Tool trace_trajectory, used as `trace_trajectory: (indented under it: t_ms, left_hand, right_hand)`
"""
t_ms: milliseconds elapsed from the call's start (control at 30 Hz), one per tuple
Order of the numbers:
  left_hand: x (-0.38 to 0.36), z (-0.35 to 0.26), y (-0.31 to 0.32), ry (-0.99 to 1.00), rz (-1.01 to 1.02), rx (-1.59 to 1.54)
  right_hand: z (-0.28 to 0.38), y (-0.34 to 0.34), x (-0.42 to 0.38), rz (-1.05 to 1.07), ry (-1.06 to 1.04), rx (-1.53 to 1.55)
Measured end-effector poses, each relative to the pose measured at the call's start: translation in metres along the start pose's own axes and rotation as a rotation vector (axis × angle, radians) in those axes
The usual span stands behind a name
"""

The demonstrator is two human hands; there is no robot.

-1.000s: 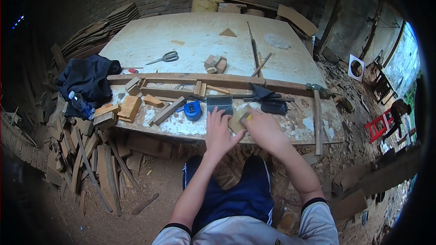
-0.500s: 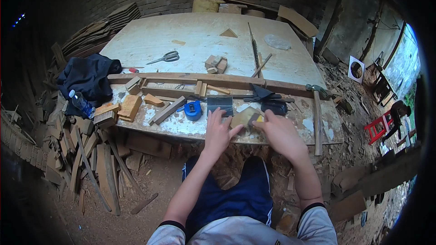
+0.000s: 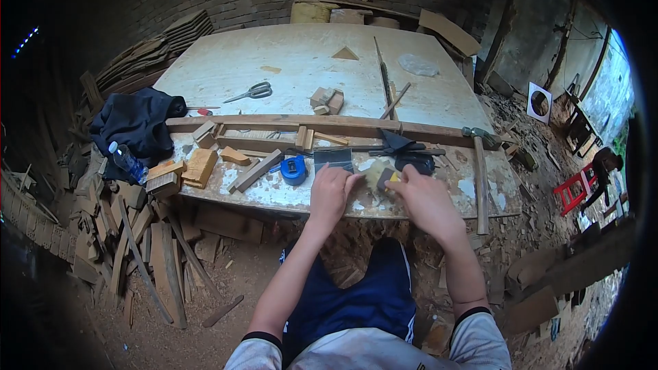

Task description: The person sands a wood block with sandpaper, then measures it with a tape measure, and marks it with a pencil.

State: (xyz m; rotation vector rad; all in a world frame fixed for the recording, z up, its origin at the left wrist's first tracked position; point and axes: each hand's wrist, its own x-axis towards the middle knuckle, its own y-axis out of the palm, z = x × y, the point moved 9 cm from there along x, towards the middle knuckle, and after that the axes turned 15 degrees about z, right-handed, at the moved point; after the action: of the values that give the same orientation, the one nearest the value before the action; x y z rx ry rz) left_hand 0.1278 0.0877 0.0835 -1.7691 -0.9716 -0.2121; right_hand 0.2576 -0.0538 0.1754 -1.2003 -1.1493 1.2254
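Note:
My right hand (image 3: 426,197) is closed on a small yellow and dark block (image 3: 388,179) above the front edge of the workbench. My left hand (image 3: 332,192) lies over the near edge of a dark flat plate (image 3: 333,159); its fingertips are close together, and whether they grip anything is hidden. A pale, blurred yellowish piece (image 3: 372,173) shows between the two hands. Just left of the plate sits a blue tape measure (image 3: 293,170). Beyond my right hand lies a black object (image 3: 415,163) with dark cloth (image 3: 397,141) behind it.
A hammer (image 3: 481,185) lies at the right edge of the bench (image 3: 233,55). Wooden blocks (image 3: 199,167), a bottle (image 3: 127,162) and dark clothing (image 3: 137,122) are at the left. Scissors (image 3: 252,92) rest behind a long wooden bar (image 3: 274,122). Scrap wood covers the floor.
My left hand's fingers have drawn together and its thumb has risen toward the plate. The pale piece between the hands has shifted and blurred. The view has moved slightly.

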Motion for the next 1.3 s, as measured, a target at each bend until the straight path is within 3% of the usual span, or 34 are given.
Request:
trace_trajectory:
  t_ms: [167, 267, 433, 567, 667, 833, 967, 1100, 1200, 1300]
  left_hand:
    - [-0.001, -0.008, -0.002, -0.002, -0.021, -0.032]
    - [-0.001, -0.005, 0.002, 0.017, -0.027, -0.029]
    - [0.004, -0.004, 0.0, 0.013, -0.006, -0.019]
    - [0.013, 0.004, 0.0, -0.044, 0.031, -0.005]
    - [0.016, 0.005, 0.0, 0.0, 0.029, -0.012]
    - [0.013, 0.004, 0.0, 0.071, 0.004, -0.038]
    - [0.014, 0.008, 0.004, -0.022, 0.11, -0.024]
    - [0.012, 0.007, 0.007, 0.008, 0.086, -0.031]
    - [0.013, 0.006, 0.006, 0.014, 0.094, -0.025]
    - [0.011, 0.004, 0.005, 0.036, 0.09, -0.047]
  right_hand:
    - [-0.005, -0.009, 0.005, -0.011, 0.05, -0.019]
    - [0.019, -0.009, 0.005, -0.029, -0.099, -0.014]
    - [-0.006, -0.002, 0.017, -0.007, 0.05, -0.045]
    - [0.013, 0.008, 0.017, 0.023, -0.162, 0.073]
    - [-0.014, 0.002, 0.025, 0.052, 0.021, 0.027]
    - [-0.006, -0.004, 0.023, -0.028, -0.063, 0.074]
    - [-0.009, -0.009, 0.027, -0.081, -0.023, 0.013]
    - [-0.006, -0.01, 0.032, -0.074, -0.074, 0.055]
    - [-0.033, -0.005, 0.039, -0.074, 0.077, -0.06]
    - [-0.002, -0.002, 0.036, -0.015, -0.121, 0.029]
